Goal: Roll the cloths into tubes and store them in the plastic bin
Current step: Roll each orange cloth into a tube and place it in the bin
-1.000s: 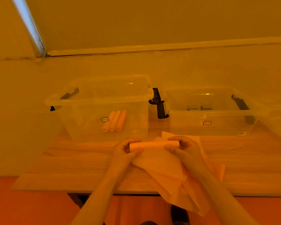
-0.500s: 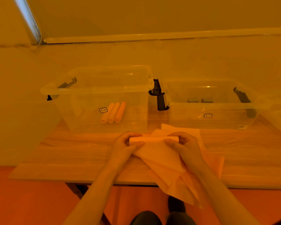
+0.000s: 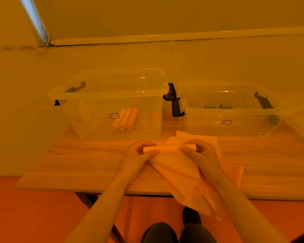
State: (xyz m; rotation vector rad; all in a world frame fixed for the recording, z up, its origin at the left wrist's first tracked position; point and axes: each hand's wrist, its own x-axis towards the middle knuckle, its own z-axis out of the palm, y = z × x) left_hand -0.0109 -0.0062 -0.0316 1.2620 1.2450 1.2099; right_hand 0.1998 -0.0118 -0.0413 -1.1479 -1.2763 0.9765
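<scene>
An orange cloth (image 3: 175,165) lies at the front of the bench (image 3: 95,160), its far edge rolled into a tight tube (image 3: 168,147) lying crosswise; the unrolled part spreads toward the near edge and hangs over it in loose folds. More orange cloth (image 3: 233,172) lies flat beneath it. The clear plastic bin (image 3: 112,92) stands open on the bench behind the tube, on the left. On its floor lie three rolled cloths (image 3: 125,118), side by side and touching, slightly slanted.
</scene>
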